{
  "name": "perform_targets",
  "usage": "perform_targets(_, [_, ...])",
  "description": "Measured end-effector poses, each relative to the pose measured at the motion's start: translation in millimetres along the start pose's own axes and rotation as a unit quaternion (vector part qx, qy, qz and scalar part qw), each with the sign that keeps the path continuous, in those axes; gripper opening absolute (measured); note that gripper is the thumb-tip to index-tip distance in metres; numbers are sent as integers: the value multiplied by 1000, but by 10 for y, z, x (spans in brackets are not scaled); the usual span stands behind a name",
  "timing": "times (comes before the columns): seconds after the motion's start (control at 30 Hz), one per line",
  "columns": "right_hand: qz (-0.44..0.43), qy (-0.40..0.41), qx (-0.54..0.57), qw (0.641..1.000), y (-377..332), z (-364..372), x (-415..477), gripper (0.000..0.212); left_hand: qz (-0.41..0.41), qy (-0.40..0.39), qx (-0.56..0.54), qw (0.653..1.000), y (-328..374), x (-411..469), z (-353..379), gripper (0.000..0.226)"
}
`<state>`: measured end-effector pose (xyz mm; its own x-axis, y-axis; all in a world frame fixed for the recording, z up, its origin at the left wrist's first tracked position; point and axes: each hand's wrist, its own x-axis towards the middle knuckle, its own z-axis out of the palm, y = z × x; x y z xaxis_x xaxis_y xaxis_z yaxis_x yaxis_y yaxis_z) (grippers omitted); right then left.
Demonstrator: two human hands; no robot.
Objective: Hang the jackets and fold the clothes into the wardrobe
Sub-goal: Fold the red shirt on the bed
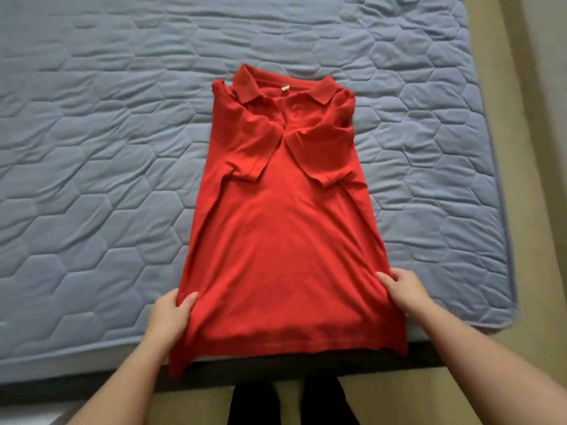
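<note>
Both hands grasp the red polo shirt near its hem: the left hand pinches the left side edge with the thumb on top, and the right hand pinches the right side edge the same way. Front up, the shirt lies on the blue quilted mattress, collar toward the far side, both short sleeves folded in over the chest, hem hanging slightly over the mattress's near edge.

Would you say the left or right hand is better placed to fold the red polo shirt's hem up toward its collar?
Neither clearly: the left hand and right hand each pinch a side edge of the red polo shirt near its hem, the right marginally nearer the collar. Probably both together.
</note>
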<state>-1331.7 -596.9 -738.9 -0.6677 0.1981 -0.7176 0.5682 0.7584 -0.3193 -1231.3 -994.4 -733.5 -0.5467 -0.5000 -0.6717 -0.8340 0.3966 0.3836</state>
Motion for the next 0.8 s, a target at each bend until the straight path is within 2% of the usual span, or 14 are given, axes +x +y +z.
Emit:
perform_targets(0.1, [22,31,-22,999,268,-3,-324,25,-12,-4,51,999,-265,-230,-69,24])
perform_targets(0.33, [85,-13,-89,992,593,-18,-797,25,-81,-81,154,981,-520,-658,-241,21])
perform_targets(0.43, [80,-1,-85,993,395,-73,-657,27,-104,-43,191,975,-268,-602,-275,34])
perform_targets(0.53, [33,50,-64,996,37,-178,-422,32,-29,33,240,970,177,-502,-259,31])
perform_targets(0.63, [-48,60,-47,996,-427,-294,-116,37,92,44,251,963,758,-346,-93,37])
perform_targets(0.8, [-180,94,-75,976,-1117,-504,496,49,292,70,252,920,1790,-52,388,39])
